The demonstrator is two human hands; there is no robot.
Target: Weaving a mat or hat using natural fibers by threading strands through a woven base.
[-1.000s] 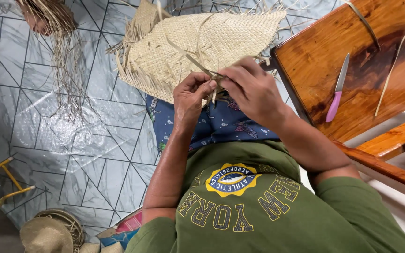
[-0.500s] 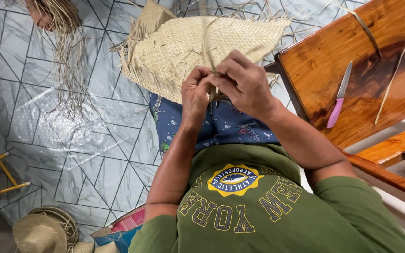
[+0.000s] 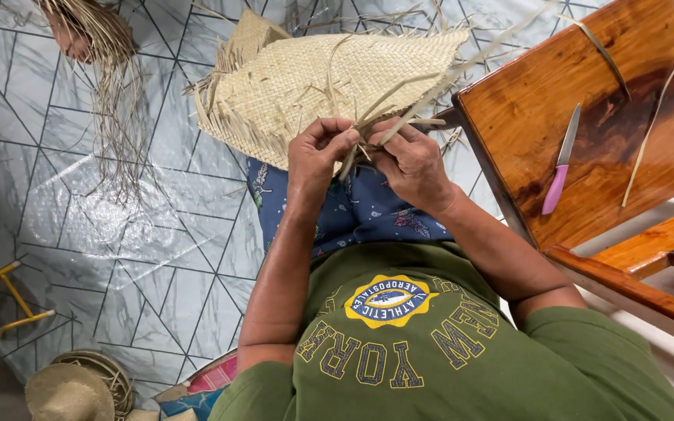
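At near edge of the woven mat (image 3: 329, 86), draped over my lap, my left hand (image 3: 317, 160) and right hand (image 3: 411, 164) work side by side. Each grip is pinched tight on loose straw strips (image 3: 388, 117), held taut so the weave stays snug. Right of the mat, a pink-handled knife (image 3: 559, 160) lies on the wooden tabletop (image 3: 641, 117), within reach.

Bright, even light; perhaps floor glare.
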